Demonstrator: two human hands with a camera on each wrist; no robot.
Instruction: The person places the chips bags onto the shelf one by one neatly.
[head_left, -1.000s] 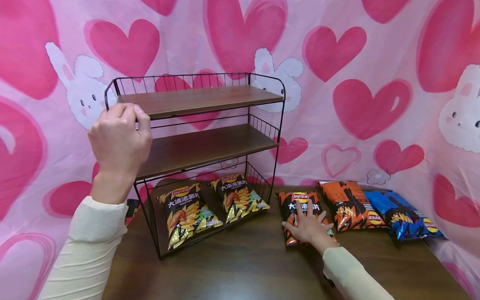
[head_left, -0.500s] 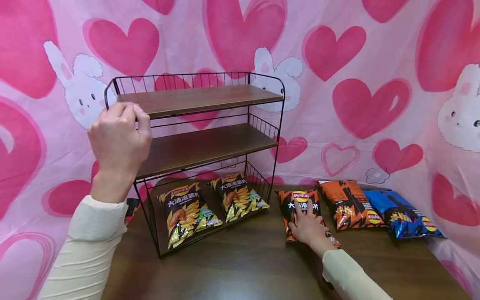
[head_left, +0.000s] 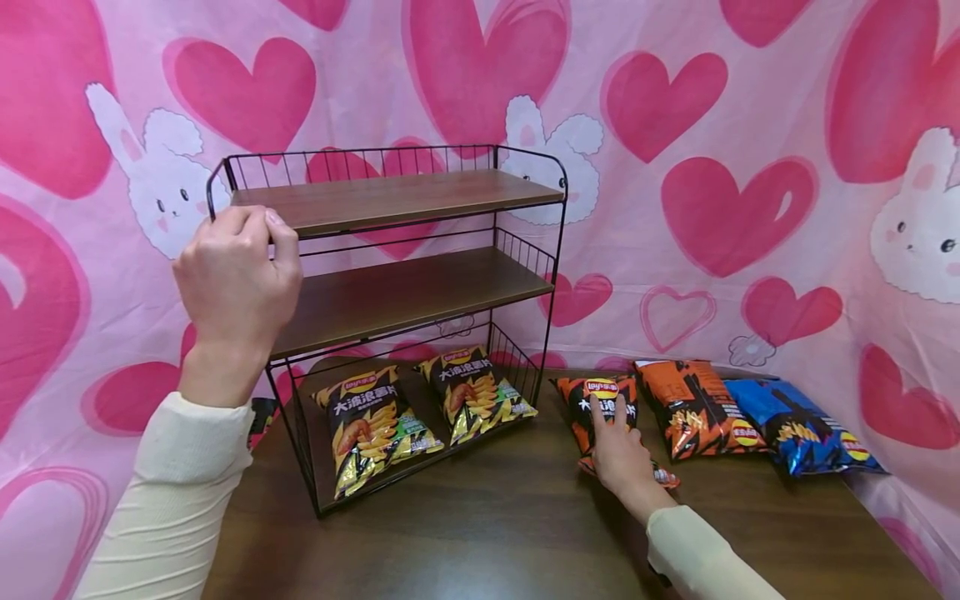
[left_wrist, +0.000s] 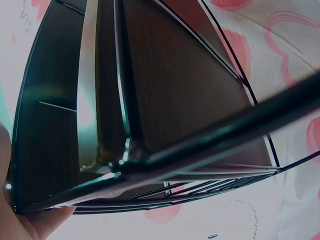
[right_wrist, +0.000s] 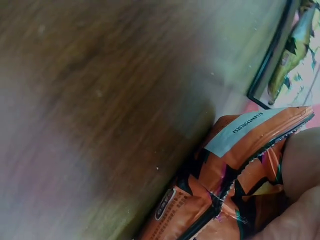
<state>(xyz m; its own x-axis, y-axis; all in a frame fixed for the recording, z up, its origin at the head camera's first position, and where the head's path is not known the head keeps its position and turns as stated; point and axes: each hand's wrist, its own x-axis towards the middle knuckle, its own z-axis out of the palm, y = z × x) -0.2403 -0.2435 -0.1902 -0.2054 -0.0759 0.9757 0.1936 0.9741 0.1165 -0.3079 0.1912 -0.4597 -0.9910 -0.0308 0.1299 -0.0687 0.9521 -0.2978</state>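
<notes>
My left hand (head_left: pixel 238 279) is curled round the upper left front corner of a three-tier rack (head_left: pixel 408 292) with wooden shelves and a black wire frame. In the left wrist view, that hand (left_wrist: pixel 32 225) shows at the lower left, against a dark metal bar. On the table, right of the rack, my right hand (head_left: pixel 626 458) pinches a black and orange bag of potato chips (head_left: pixel 583 417) from above. The right wrist view has this chip bag (right_wrist: pixel 235 170) creased between the thumb and fingers (right_wrist: pixel 300 210); the fingers' far side is hidden.
Two black and yellow chip bags (head_left: pixel 378 425) lean on the rack's bottom shelf. An orange chip bag (head_left: pixel 697 408) and a blue chip bag (head_left: pixel 802 425) lie at the right on the brown table (head_left: pixel 480 533). A pink heart-patterned cloth (head_left: pixel 697 108) hangs behind.
My right hand's spread fingers have drawn together on the black and orange chip bag, which has bunched up and narrowed. My left hand has stayed on the rack.
</notes>
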